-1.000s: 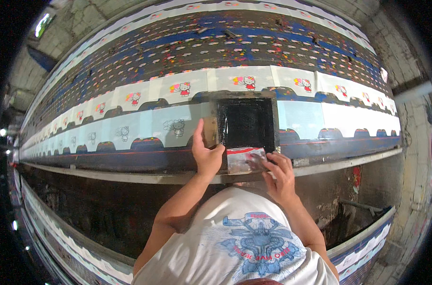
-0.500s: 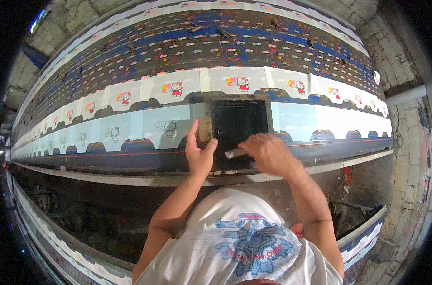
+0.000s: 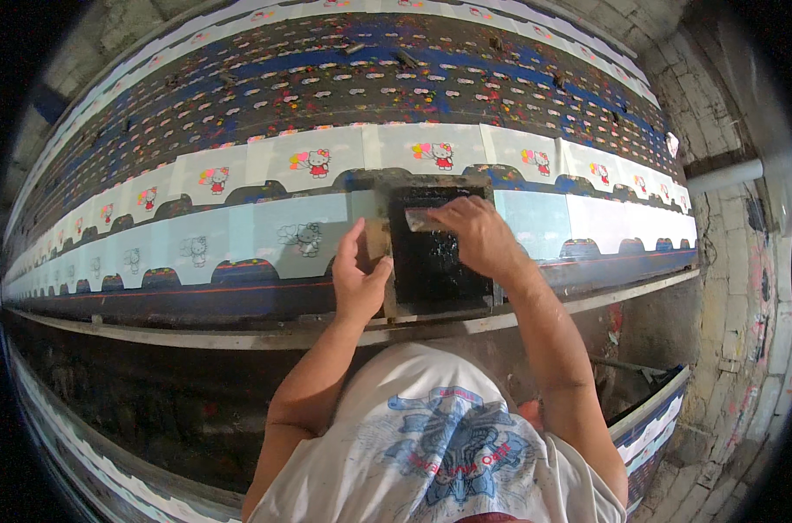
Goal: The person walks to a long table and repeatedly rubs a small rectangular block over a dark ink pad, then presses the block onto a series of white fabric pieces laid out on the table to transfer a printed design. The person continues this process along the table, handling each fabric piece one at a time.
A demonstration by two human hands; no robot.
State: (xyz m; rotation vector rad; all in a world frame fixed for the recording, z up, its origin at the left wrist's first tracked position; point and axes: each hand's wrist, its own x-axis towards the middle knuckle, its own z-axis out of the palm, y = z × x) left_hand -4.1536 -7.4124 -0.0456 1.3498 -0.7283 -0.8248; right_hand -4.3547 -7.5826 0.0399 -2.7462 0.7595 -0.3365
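Note:
A screen-printing frame (image 3: 378, 237) with a dark, ink-covered mesh (image 3: 440, 279) lies on the near row of fabric pieces. My left hand (image 3: 358, 277) grips its left side, thumb near the inner edge and fingers outside. In my right hand (image 3: 481, 234) is a small pale squeegee (image 3: 420, 220), tilted against the upper part of the mesh. Wet streaks glisten below it. Left of the frame, light-blue pieces carry a black cat outline (image 3: 309, 240). To the right, a light-blue piece (image 3: 530, 225) shows no print.
The long printing table (image 3: 239, 292) has a pale front rail (image 3: 178, 333). Behind the near row, white pieces bear coloured cat prints (image 3: 441, 157). Farther back is a dark, paint-spotted surface (image 3: 379, 96). A block wall (image 3: 727, 261) with a pipe (image 3: 724, 176) stands at right.
My right hand has pushed the squeegee from the lower part of the mesh up to its far end. My left hand stays on the frame. The view has shifted slightly.

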